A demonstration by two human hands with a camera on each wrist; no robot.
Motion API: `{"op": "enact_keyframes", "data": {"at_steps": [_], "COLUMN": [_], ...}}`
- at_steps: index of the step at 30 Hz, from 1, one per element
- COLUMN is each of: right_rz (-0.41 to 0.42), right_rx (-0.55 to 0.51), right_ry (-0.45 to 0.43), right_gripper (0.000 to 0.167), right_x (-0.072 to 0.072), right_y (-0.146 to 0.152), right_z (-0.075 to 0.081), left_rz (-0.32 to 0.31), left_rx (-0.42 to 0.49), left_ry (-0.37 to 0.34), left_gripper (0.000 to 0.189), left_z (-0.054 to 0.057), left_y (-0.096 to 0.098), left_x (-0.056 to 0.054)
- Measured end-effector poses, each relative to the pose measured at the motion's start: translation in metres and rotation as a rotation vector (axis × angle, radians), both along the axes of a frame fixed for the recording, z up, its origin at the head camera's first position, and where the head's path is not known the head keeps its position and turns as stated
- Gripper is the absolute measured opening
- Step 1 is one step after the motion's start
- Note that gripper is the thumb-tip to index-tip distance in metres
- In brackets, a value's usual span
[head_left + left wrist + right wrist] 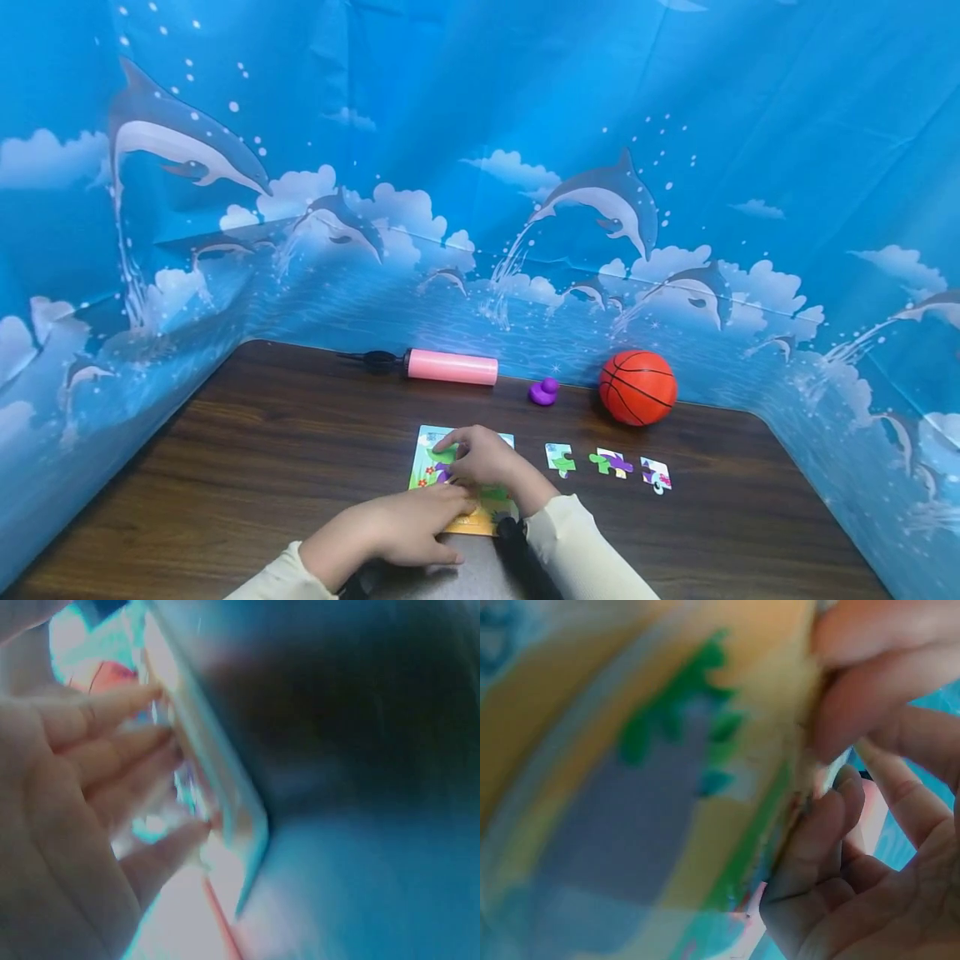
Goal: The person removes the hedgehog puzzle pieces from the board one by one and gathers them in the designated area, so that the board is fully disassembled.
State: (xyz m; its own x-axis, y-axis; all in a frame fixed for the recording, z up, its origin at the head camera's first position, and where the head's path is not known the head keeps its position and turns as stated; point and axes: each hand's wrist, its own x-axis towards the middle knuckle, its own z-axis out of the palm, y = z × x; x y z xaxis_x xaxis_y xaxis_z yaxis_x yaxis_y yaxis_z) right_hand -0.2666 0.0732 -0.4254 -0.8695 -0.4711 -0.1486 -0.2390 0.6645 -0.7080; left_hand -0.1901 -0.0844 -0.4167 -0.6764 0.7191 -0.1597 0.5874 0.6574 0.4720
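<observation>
A colourful jigsaw puzzle board (427, 442) lies on the table in front of the person, partly covered by both hands. The left hand (408, 521) reaches over its near left part, fingers fairly straight and fingertips on the board; the left wrist view shows them along a blurred board edge (217, 757). From the right, the right hand (487, 461) reaches over the middle of the board, its fingers bent down onto the picture. Whether a piece is between those fingers is hidden. Right of the board lie three loose puzzle pieces (559, 458), (611, 462), (656, 474).
Along the back of the dark wooden table (300, 442) lie a pink hand pump (452, 367) with a black nozzle, a purple toy duck (544, 392) and a small orange-red basketball (638, 387). A blue dolphin-print sheet (450, 167) hangs around the table.
</observation>
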Motion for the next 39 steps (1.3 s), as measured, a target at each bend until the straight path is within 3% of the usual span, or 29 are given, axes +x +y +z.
{"op": "enact_keyframes", "data": {"at_steps": [3,6,9,12,14,18,24,30,34,39], "right_rz": [0.010,0.023,0.029,0.026,0.026,0.017,-0.025,-0.047,-0.002,0.034], "right_rx": [0.055,0.109,0.142,0.148,0.148,0.150,0.203,0.191,0.107,-0.082], "right_ry": [0.044,0.080,0.083,0.064,0.065,0.072,0.066,0.044,0.002,-0.089], "right_gripper": [0.028,0.032,0.033,0.033,0.034,0.034,0.031,0.036,0.030,0.018], "right_x": [-0.001,0.000,0.001,0.004,0.006,0.008,0.008,0.008,0.008,0.004], "right_y": [-0.002,-0.004,-0.005,-0.006,-0.007,-0.011,-0.019,-0.020,-0.014,-0.003], "right_z": [-0.002,-0.001,0.001,0.003,0.004,0.006,0.007,0.007,0.007,0.006], "left_rz": [-0.010,0.107,0.271,0.353,0.359,0.359,0.379,0.393,0.398,0.404], "left_rx": [0.078,0.109,0.075,0.019,-0.014,-0.047,-0.068,-0.068,-0.071,-0.084], "left_ry": [0.025,0.074,0.106,0.088,0.066,0.029,-0.018,-0.026,-0.027,-0.029], "left_gripper": [0.036,0.020,0.035,0.067,0.081,0.090,0.093,0.092,0.091,0.089], "left_z": [0.002,0.003,0.001,-0.003,-0.005,-0.007,-0.006,-0.002,0.001,0.002], "left_y": [-0.016,-0.032,-0.044,-0.050,-0.051,-0.052,-0.048,-0.044,-0.043,-0.042], "left_x": [-0.008,-0.017,-0.026,-0.034,-0.038,-0.044,-0.046,-0.046,-0.045,-0.046]}}
